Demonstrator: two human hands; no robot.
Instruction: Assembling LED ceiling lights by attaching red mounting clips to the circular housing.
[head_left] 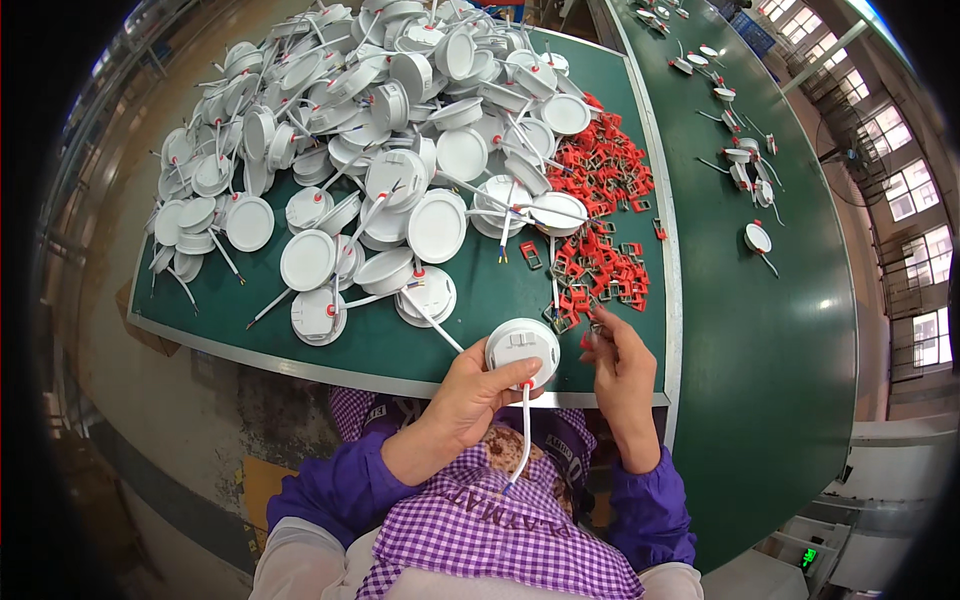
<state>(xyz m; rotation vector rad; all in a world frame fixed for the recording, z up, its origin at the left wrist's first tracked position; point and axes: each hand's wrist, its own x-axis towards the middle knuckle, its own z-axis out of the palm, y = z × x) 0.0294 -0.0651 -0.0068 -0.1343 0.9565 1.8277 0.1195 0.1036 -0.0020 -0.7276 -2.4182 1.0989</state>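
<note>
My left hand (465, 395) grips a round white downlight (518, 345) at the table's near edge, its back face up and the thumb across it. From a red fitting on its lower side a white cable (526, 430) hangs toward my lap, with thin wire ends at the tip. To its right, my right hand (627, 372) has its fingers curled together beside the pile of red clips (600, 265). A red clip (587, 342) shows at those fingertips, partly hidden. The pile's clips have metal parts among the red.
A large heap of white downlights (437, 226) with cables covers much of the green table (230, 345), which has a pale metal edge. On the right runs a long green surface (770, 370) bearing several scattered downlights (757, 238). A checked apron (490, 530) covers my lap.
</note>
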